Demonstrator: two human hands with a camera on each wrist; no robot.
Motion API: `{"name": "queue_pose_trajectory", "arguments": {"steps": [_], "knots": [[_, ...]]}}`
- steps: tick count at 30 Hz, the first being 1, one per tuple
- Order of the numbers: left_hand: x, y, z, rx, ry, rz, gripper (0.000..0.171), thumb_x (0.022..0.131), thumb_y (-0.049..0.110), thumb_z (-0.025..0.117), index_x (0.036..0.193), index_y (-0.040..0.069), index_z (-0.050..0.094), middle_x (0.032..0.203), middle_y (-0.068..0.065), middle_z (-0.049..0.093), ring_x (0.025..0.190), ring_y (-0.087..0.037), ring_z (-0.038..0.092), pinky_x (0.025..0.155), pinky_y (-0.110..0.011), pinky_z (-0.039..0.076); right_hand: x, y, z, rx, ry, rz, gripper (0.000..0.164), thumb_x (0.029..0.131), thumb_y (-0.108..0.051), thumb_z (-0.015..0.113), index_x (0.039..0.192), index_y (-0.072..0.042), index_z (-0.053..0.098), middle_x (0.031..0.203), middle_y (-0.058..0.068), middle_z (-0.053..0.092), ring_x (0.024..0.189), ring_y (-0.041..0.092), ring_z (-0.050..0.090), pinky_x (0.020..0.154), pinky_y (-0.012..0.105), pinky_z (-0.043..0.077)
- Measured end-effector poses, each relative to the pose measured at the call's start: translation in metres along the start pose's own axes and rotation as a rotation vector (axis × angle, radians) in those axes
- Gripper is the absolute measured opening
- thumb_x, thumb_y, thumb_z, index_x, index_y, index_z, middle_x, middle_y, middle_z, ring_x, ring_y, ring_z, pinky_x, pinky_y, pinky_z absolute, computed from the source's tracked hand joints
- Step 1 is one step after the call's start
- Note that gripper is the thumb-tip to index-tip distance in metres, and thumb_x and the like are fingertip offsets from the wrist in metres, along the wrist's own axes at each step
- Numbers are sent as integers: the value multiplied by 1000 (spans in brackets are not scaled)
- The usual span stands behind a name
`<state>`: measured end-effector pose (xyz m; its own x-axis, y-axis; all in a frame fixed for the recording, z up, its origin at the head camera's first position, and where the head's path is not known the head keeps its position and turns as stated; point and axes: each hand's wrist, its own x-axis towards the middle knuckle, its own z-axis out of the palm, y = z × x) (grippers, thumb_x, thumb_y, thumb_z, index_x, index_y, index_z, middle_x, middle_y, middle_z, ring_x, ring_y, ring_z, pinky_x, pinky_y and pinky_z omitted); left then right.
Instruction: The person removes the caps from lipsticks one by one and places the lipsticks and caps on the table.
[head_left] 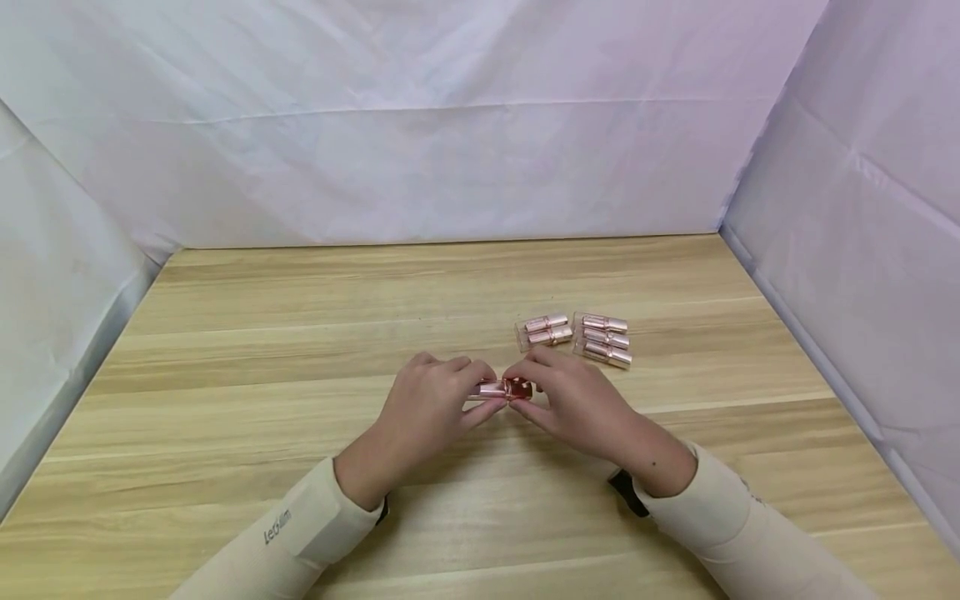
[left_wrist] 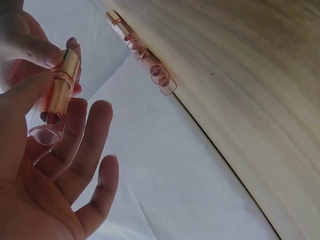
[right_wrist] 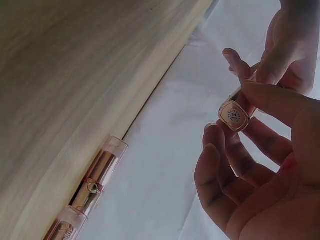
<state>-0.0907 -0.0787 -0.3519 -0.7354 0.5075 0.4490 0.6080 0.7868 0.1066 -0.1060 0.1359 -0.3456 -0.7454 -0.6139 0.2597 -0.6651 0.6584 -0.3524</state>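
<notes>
Both hands hold one rose-gold lipstick [head_left: 491,389] with a clear cap, just above the table's middle. My left hand [head_left: 429,400] pinches the clear-cap end between thumb and fingers. The base end is pinched by my right hand [head_left: 581,404]. In the left wrist view the lipstick [left_wrist: 60,97] shows its gold tube through the clear cap, with the other fingers spread away from it. A round-cornered base label [right_wrist: 234,116] reading 04 faces the right wrist view. The fingers cover part of the tube.
Beyond the right hand lie a pair of similar lipsticks [head_left: 547,336] and a row of three lipsticks [head_left: 606,340], side by side. The wood-grain table [head_left: 262,350] is bordered by white cloth walls [head_left: 450,167] at the back and sides.
</notes>
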Motion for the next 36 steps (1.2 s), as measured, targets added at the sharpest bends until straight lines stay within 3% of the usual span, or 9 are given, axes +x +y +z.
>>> {"name": "queue_pose_trajectory", "arguments": {"steps": [36], "knots": [[0, 0, 2, 16, -30, 9, 25, 87, 46, 74, 95, 22, 76, 81, 9, 73, 66, -7, 66, 68, -34, 53, 2, 2, -1, -52, -57, 5, 19, 84, -20, 82, 101, -18, 74, 96, -4, 66, 78, 11, 63, 66, 23, 49]]}}
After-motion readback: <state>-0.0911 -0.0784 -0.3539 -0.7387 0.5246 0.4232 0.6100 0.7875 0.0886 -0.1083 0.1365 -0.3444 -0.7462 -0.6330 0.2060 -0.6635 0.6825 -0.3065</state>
